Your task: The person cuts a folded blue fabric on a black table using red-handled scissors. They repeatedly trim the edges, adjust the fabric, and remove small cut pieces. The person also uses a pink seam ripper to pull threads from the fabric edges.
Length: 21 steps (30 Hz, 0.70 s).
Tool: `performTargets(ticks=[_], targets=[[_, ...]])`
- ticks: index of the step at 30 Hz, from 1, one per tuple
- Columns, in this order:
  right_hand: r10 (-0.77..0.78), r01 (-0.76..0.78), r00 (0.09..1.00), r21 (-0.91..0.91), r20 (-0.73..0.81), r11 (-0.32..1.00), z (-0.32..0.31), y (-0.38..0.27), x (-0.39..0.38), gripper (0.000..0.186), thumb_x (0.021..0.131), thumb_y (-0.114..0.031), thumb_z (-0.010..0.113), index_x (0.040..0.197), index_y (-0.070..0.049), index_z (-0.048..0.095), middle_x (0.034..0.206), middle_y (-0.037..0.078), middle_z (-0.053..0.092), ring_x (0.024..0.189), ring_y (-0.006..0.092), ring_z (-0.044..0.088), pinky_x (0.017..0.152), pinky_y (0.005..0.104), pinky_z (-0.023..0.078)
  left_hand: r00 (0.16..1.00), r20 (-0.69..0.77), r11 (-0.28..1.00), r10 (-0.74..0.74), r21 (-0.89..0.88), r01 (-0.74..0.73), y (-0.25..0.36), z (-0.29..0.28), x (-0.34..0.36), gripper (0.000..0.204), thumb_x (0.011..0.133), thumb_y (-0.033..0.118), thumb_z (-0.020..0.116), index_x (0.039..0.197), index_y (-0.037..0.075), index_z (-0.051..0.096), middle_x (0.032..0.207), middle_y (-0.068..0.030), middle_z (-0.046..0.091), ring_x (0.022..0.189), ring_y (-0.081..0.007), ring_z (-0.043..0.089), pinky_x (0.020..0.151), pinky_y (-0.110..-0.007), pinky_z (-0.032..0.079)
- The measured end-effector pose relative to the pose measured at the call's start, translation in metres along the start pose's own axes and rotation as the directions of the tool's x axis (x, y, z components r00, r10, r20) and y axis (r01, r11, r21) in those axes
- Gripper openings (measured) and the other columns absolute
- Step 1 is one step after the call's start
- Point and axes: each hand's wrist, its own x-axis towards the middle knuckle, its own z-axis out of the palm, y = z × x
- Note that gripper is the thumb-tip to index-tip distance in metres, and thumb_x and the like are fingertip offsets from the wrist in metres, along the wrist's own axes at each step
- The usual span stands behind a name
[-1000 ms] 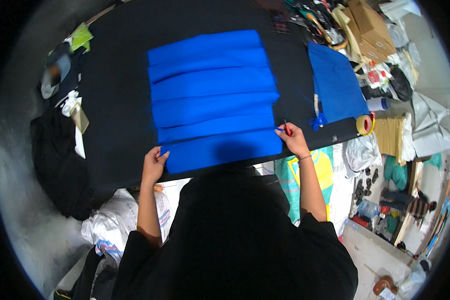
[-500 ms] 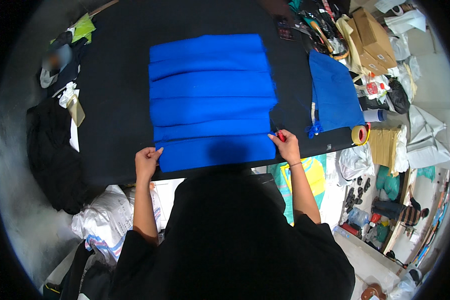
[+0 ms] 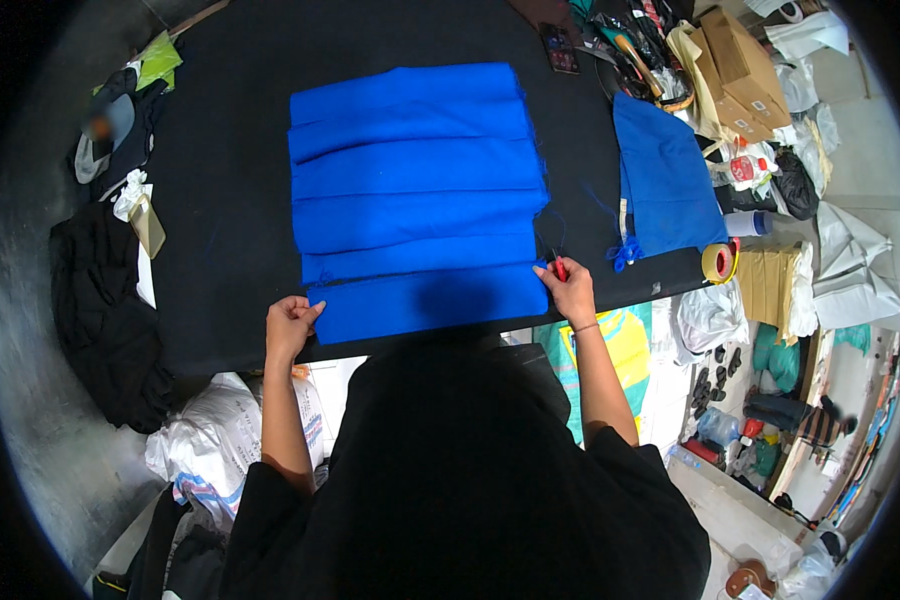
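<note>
On the black-covered table, a blue fabric strip lies along the near edge. Its left end is pinched between the thumb and fingers of my left hand. At the upper right corner, my right hand pinches the same strip. A small red-handled cutting tool, probably thread snips, is also tucked in my right hand; its lower part is hidden by the fingers. Just beyond the strip lie several more blue fabric strips, laid in overlapping rows with frayed right edges.
Right of the rows lie a folded blue cloth and a tape roll. A phone and cardboard boxes are at the far right. Black cloth hangs at the left edge. White sacks stand below; a person is at lower right.
The table and cloth sit slightly further left in the picture. Both hands keep their pinch on the strip's ends, with barely any movement.
</note>
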Motion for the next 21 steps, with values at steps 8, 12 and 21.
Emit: performTargets(ticks=[8,12,21], targets=[[0.053,-0.052,0.999,-0.070,0.009,0.996,0.006,0.003,-0.006,0.037,0.083,-0.029,0.090,0.088,0.002,0.069,0.076,0.015,0.069,0.071,0.0267,0.066,0.073,0.0397,0.054,0.966,-0.148,0.891,0.211,0.435,-0.128,0.027,0.017,-0.012,0.028,0.083,0.015,0.090,0.092,-0.001,0.068,0.076,-0.0099,0.069,0.067,-0.0172,0.065,0.065,-0.036,0.052],[-0.037,0.037,0.999,0.014,0.013,0.999,0.011,-0.005,-0.015,0.034,0.086,-0.025,0.088,0.093,0.002,0.068,0.080,0.015,0.069,0.073,0.0239,0.066,0.074,0.0387,0.054,0.933,-0.108,0.841,0.343,0.477,-0.254,0.014,0.019,-0.007,0.027,0.084,0.013,0.089,0.091,0.001,0.066,0.077,-0.0095,0.066,0.066,-0.0169,0.061,0.066,-0.035,0.052],[0.049,-0.101,0.990,0.437,0.130,0.894,0.003,0.017,-0.012,0.022,0.091,-0.012,0.086,0.101,-0.002,0.070,0.085,-0.004,0.064,0.077,0.0056,0.054,0.076,0.0223,0.049,1.000,-0.016,0.939,0.010,-0.345,-0.015,0.008,0.014,-0.016,0.017,0.092,0.000,0.081,0.105,0.001,0.070,0.085,-0.0026,0.074,0.074,-0.0078,0.068,0.068,-0.023,0.055]])
